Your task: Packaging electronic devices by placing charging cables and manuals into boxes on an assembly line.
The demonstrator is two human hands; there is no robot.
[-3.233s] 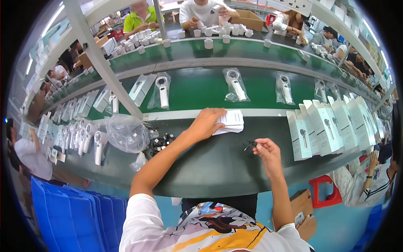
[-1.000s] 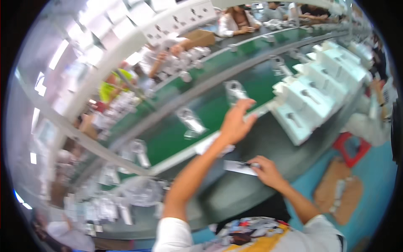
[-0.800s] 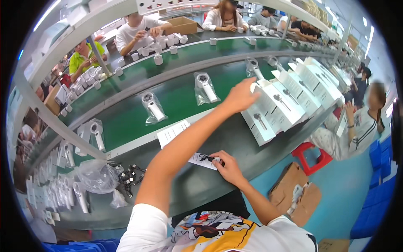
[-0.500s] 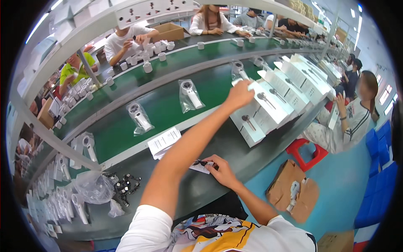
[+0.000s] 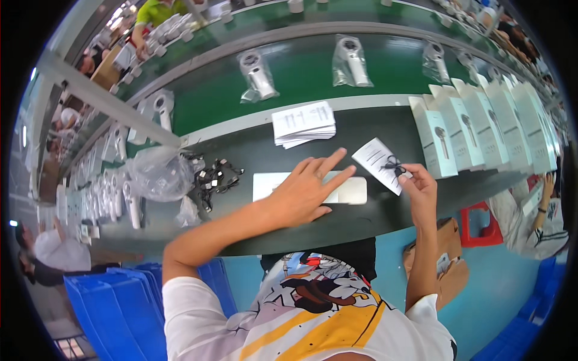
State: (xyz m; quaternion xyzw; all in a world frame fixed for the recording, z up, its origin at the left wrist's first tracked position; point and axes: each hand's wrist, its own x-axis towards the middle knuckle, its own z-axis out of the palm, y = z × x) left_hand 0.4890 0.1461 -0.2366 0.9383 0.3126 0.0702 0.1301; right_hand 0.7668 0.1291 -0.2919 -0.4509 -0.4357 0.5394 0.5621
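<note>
A slim pale carton (image 5: 266, 185) lies flat on the dark table in front of me, its rounded end flap to the right. Over its middle, my left hand (image 5: 304, 191) is spread with the fingers apart; whether it presses on the carton is hard to see. My right hand (image 5: 420, 186) pinches a printed white leaflet (image 5: 376, 161) together with a bundled black cable (image 5: 394, 165), held just right of the carton. Beyond the left hand rests a stack of folded leaflets (image 5: 304, 123).
Standing cartons (image 5: 442, 144) line the table's right side. On the left are loose black cables (image 5: 214, 180), a clear plastic bag (image 5: 159, 174) and several bagged white handheld fans (image 5: 131, 204). More bagged fans (image 5: 257, 75) lie on the green conveyor belt (image 5: 211, 102). A red stool (image 5: 481, 225) stands on the right.
My left hand has come back from the row of standing cartons, and a carton now lies under it. My right hand has lifted the leaflet and cable off the table. The view has turned left.
</note>
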